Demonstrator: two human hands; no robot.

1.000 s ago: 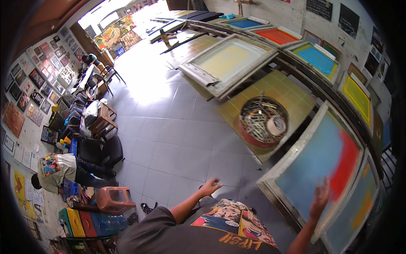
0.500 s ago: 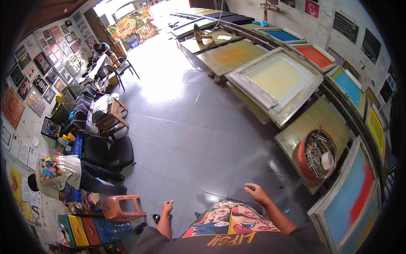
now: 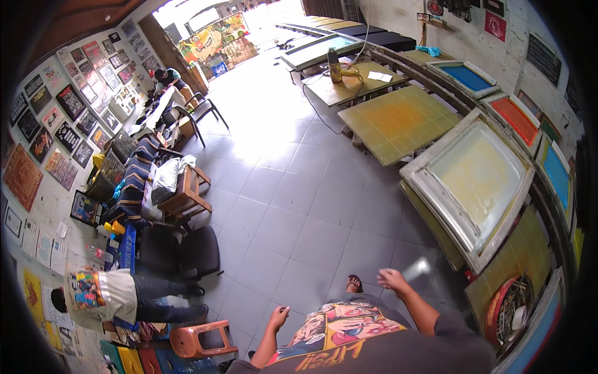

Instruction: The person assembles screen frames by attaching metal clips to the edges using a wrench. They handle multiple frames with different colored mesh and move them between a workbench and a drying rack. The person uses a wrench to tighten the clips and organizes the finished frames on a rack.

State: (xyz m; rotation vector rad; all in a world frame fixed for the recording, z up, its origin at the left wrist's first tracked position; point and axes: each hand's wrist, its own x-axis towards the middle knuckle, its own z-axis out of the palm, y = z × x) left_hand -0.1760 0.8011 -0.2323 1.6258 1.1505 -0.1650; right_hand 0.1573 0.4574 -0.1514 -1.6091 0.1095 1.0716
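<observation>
Grey floor tiles (image 3: 299, 206) lie under both empty hands. The left hand (image 3: 278, 316) hangs loosely open beside the printed shirt (image 3: 339, 330); the right hand (image 3: 392, 280), fingers loosely curled on nothing, is nearest the raised screen-printing frame (image 3: 473, 187), just beside the workbench row. Its long axis runs from lower right up-left, tilted open, pale yellow mesh facing the aisle. Framed pictures (image 3: 68, 118) cover the left wall.

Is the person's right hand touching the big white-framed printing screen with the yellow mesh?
Apart. The head view shows grey floor tiles between the right hand and the white-framed screen.
</observation>
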